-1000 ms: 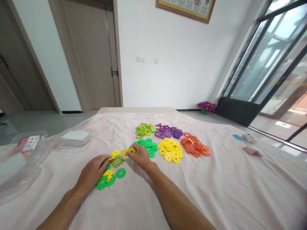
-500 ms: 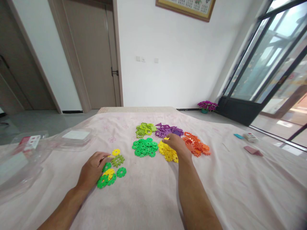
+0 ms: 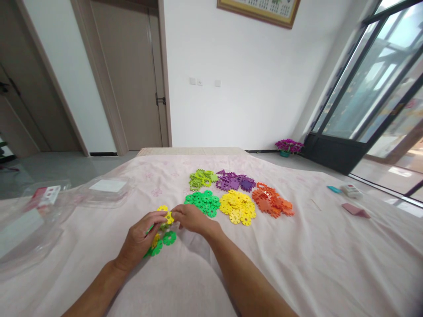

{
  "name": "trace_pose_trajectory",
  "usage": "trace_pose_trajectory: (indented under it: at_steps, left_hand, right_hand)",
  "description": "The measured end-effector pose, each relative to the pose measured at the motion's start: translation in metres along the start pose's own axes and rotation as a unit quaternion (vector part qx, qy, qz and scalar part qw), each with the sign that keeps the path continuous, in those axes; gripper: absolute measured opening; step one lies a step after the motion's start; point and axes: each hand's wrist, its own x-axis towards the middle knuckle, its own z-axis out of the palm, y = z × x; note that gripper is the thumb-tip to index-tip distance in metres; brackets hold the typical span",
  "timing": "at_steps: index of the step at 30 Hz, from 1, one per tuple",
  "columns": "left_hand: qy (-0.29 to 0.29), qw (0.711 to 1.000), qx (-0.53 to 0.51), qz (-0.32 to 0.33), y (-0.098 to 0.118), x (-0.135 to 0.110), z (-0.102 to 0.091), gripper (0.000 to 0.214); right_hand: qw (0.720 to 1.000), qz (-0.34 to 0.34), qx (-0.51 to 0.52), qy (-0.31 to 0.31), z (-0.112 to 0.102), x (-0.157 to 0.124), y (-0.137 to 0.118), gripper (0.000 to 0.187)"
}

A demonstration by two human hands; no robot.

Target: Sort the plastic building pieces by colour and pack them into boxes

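My left hand point(image 3: 140, 240) and my right hand point(image 3: 190, 218) meet over a small cluster of plastic snowflake discs on a pink sheet point(image 3: 297, 264). Both pinch a yellow disc point(image 3: 168, 216) between their fingertips. Under them lie green discs point(image 3: 169, 238) and another yellow disc point(image 3: 162, 208). Beyond are sorted piles: lime point(image 3: 201, 178), purple point(image 3: 235, 182), green point(image 3: 203, 202), yellow point(image 3: 238, 207) and orange point(image 3: 271, 204).
A clear plastic container point(image 3: 29, 229) and its lid point(image 3: 107, 191) lie at the left. Small items, a teal piece point(image 3: 333, 189), a white one point(image 3: 352, 190) and a pink card point(image 3: 355, 210), lie at the right. A door, a glass wall and potted flowers point(image 3: 287, 146) stand beyond.
My right hand went to the yellow pile, then came back left to the small cluster, where it now meets my left hand on a yellow disc. My left hand shifted slightly right.
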Motion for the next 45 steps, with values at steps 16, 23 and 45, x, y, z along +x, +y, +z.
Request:
trace_pose_trajectory:
  at_steps: [16,23,45]
  left_hand:
    - [-0.034,0.98,0.159,-0.114,-0.032,-0.001,0.006,0.04]
    - [-0.16,0.958,0.173,-0.162,-0.028,0.001,0.01,0.049]
    - [-0.055,0.981,0.075,-0.169,-0.039,0.008,0.006,0.037]
  right_hand:
    - [0.958,0.101,-0.139,0.232,-0.106,-0.029,0.043,0.028]
    - [0.876,0.198,-0.292,0.328,-0.127,-0.044,0.046,0.028]
    - [0.921,-0.106,-0.374,0.024,0.03,0.005,-0.002,0.029]
